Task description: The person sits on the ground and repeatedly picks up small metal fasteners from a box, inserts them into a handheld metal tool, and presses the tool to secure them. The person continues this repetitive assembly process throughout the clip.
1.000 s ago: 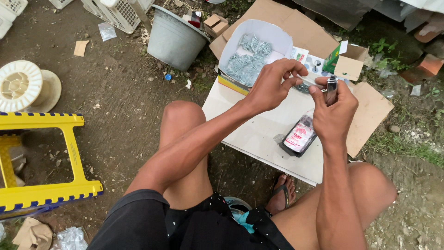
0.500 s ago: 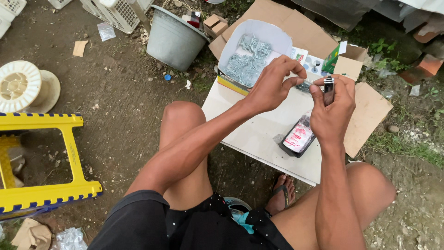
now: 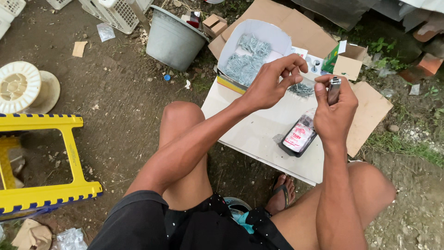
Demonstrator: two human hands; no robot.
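A small silvery metal piece (image 3: 334, 89) is held upright in the closed grip of the right hand (image 3: 334, 113), thumb and fingers wrapped around its lower part so that only the top is seen above the white bench (image 3: 252, 132). The left hand (image 3: 272, 83) is raised just beside it, its fingertips (image 3: 296, 69) pinched together; whether anything is caught between them cannot be told. Directly below the left hand's fingers a small heap of grey metal fasteners (image 3: 301, 89) is seen lying on the bench. A black tray with a red-and-white packet (image 3: 299, 136) is lying on the bench under the right wrist, near the front edge. At the far edge an open white box (image 3: 270, 34) is filled with more grey metal pieces, and a small green-and-brown carton (image 3: 343, 60) is standing open to its right. Flattened brown cardboard (image 3: 370, 111) is spread beneath and beyond the bench. On the bare earth to the left, a grey bucket (image 3: 173, 39) is placed near the box, a white spool (image 3: 21, 85) is lying further off, and a yellow plastic stool (image 3: 41, 157) is seen tipped on its side near the person's left knee. A sandalled foot (image 3: 281, 194) is shown under the bench's near edge.
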